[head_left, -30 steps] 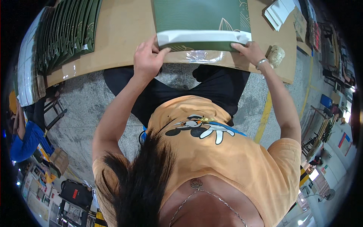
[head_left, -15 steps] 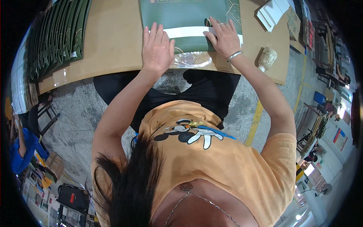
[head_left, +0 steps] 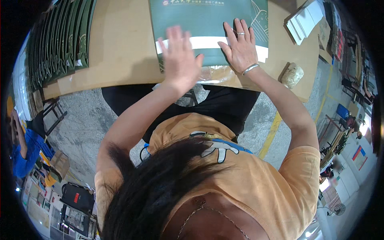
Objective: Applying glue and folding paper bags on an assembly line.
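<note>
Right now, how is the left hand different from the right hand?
The left hand looks blurry, while the right hand looks sharp. The right hand has a silver bangle at its wrist; the left hand shows none. Both are open over the green sheet, fingers pointing away from the person.

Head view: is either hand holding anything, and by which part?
Nothing is held: the right hand rests open on the flat green printed paper piece, across its white strip; the blurred left hand is open over it, contact unclear.
</note>
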A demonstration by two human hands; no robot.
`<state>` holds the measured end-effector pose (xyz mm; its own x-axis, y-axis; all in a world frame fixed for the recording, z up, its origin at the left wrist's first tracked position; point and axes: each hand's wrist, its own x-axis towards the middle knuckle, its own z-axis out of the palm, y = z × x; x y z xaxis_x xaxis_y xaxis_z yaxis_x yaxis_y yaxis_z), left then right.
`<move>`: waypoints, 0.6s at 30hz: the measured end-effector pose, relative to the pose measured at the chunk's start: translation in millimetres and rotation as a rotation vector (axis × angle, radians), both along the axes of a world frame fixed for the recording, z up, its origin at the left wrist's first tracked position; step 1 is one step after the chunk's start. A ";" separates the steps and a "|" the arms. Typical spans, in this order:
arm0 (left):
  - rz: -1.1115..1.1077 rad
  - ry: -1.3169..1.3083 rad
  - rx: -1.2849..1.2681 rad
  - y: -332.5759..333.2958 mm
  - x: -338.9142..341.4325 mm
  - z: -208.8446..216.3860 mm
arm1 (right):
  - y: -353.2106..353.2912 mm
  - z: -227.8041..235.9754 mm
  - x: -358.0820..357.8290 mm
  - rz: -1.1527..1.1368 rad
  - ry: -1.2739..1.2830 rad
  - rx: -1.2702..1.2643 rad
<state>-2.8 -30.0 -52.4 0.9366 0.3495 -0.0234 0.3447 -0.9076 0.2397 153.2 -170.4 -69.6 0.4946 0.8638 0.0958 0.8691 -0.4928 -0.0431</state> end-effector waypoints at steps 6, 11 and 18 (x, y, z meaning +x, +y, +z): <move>-0.093 -0.390 -0.325 -45.2 48.1 -11.6 | -7.1 -2.2 1.8 0.013 0.008 0.023; -0.104 -0.395 -0.286 -35.5 39.8 -12.6 | -3.4 -6.3 2.6 0.028 -0.040 -0.001; -0.067 -0.316 -0.017 45.9 -11.4 -16.0 | -0.6 -1.5 3.1 0.041 -0.069 0.069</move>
